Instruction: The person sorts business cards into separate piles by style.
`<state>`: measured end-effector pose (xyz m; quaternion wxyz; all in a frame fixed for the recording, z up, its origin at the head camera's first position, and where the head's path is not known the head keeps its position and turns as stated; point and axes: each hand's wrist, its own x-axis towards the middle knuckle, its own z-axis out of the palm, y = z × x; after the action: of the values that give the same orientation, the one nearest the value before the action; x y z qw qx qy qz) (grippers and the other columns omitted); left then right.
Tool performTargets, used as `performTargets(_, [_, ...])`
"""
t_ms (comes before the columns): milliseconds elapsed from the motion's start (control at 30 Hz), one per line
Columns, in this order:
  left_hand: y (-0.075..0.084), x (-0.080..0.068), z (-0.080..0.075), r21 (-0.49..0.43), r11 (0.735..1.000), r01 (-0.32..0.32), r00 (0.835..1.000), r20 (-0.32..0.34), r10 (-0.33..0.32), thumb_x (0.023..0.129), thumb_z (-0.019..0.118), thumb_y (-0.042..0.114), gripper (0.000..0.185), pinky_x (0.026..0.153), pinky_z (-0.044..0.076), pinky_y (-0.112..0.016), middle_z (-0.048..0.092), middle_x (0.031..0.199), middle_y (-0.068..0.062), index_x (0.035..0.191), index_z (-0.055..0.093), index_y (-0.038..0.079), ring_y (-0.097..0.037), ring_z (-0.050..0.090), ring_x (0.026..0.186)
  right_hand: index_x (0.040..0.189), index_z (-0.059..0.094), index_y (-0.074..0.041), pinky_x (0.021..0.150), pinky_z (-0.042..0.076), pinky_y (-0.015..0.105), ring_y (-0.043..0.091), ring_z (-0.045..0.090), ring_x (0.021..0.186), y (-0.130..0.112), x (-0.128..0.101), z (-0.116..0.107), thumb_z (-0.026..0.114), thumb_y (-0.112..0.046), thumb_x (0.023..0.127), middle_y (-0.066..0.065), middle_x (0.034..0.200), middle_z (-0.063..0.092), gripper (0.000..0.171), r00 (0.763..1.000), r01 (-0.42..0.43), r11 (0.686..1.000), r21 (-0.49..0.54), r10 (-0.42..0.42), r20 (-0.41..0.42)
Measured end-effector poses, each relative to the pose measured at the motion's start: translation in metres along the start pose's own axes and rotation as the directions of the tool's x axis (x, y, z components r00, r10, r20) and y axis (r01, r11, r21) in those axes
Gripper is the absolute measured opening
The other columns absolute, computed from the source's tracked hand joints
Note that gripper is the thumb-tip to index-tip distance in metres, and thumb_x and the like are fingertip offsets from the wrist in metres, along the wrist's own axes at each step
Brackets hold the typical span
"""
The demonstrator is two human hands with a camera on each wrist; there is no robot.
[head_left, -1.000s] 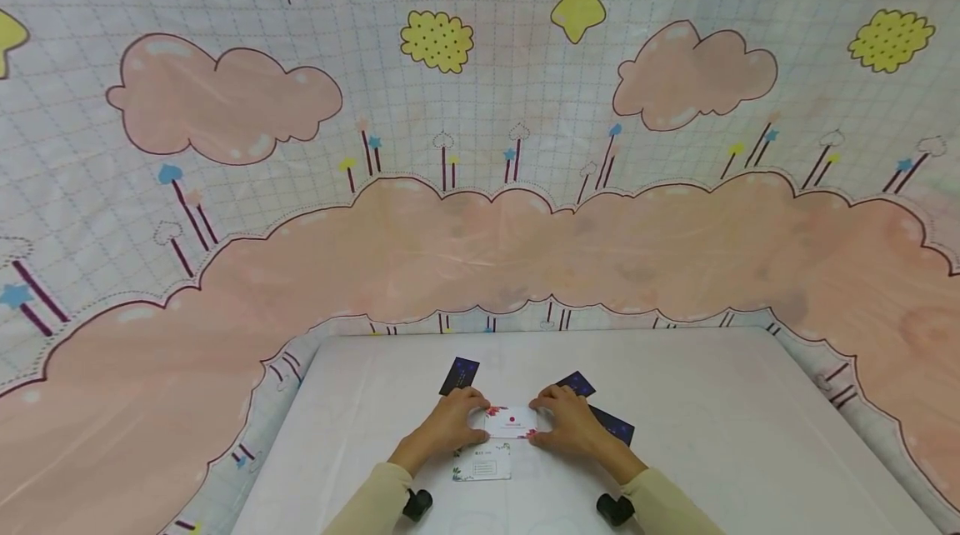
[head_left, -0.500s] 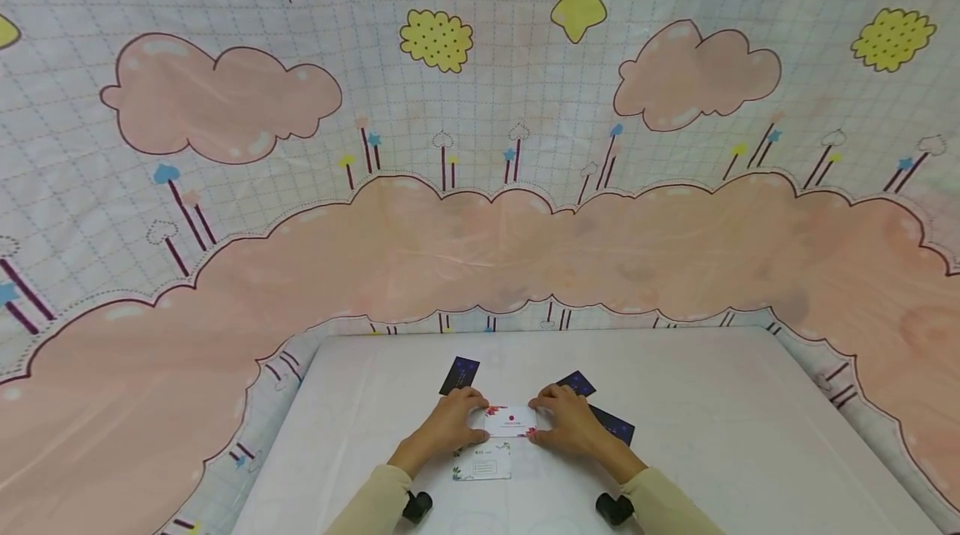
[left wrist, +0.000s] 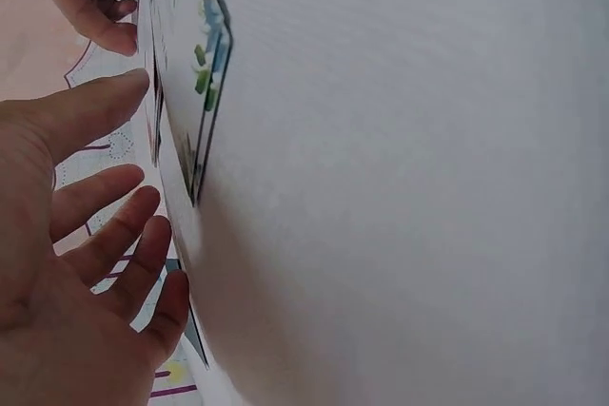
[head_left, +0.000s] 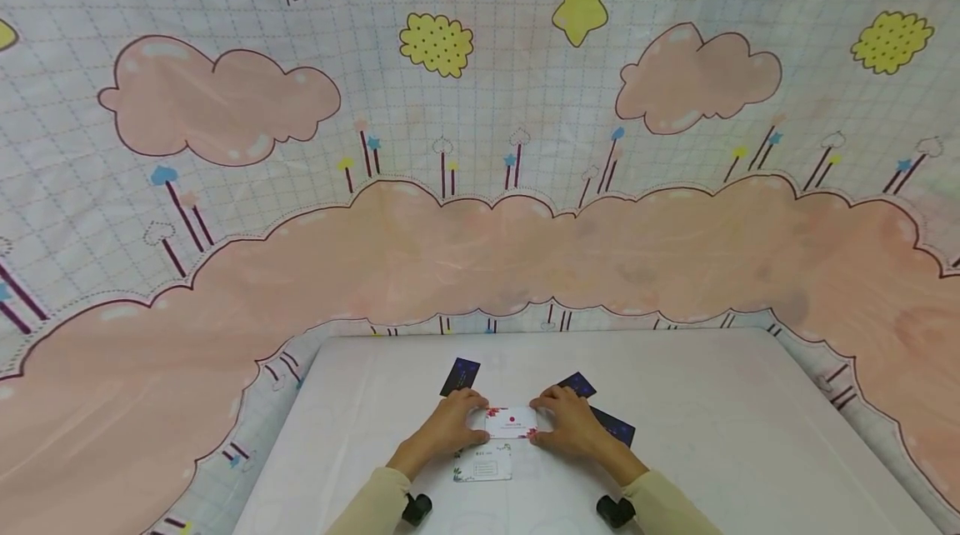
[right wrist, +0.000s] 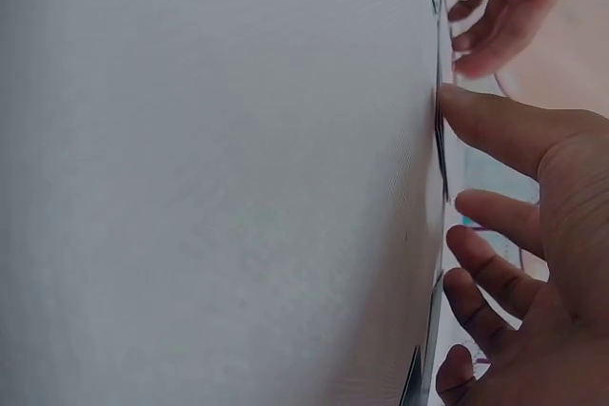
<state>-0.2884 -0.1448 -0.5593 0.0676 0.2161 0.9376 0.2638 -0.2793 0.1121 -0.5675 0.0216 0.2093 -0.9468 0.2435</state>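
Observation:
A white card with red flowers at its corners (head_left: pixel 512 422) lies flat between my two hands in the head view. My left hand (head_left: pixel 452 422) touches its left side, thumb at the near corner and forefinger at the far one. My right hand (head_left: pixel 568 421) mirrors this on the right side. Both wrist views show the fingers spread and fairly straight, with thumb tips at the card's edge. Just nearer to me lies a white card with green leaves (head_left: pixel 482 462); in the left wrist view its leafy corner (left wrist: pixel 205 73) shows a doubled edge.
Beyond the left hand lies a dark blue card (head_left: pixel 460 376). Two more, one dark blue card (head_left: pixel 577 385) and another (head_left: pixel 612 427), lie behind and beside the right hand, partly covered. All rest on a white table (head_left: pixel 735 435) before a cloud-patterned cloth (head_left: pixel 480 256).

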Motion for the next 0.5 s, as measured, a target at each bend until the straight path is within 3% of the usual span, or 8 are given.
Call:
performTargets(267, [0.009, -0.004, -0.007, -0.066, 0.998, 0.018, 0.998, -0.058, -0.022, 0.086, 0.075, 0.029, 0.046, 0.104, 0.044, -0.052, 0.058, 0.134, -0.009, 0.127, 0.062, 0.013, -0.031, 0.054, 0.123, 0.116, 0.069, -0.015, 0.094, 0.042, 0.057, 0.025, 0.053, 0.11, 0.003, -0.002, -0.011, 0.083, -0.027, 0.076, 0.005, 0.116, 0.062, 0.044, 0.998, -0.018, 0.998, 0.06, 0.022, -0.057])
performTargets(500, [0.022, -0.009, -0.02, -0.102, 0.995, -0.015, 0.985, -0.175, -0.003, 0.088, 0.073, 0.028, 0.043, 0.098, 0.048, -0.051, 0.06, 0.129, -0.009, 0.126, 0.06, 0.012, -0.03, 0.058, 0.117, 0.119, 0.068, -0.014, 0.098, 0.04, 0.057, 0.027, 0.053, 0.114, 0.004, -0.002, -0.03, 0.083, -0.026, 0.077, 0.005, 0.118, 0.061, 0.046, 0.995, 0.014, 0.992, 0.127, -0.001, -0.104])
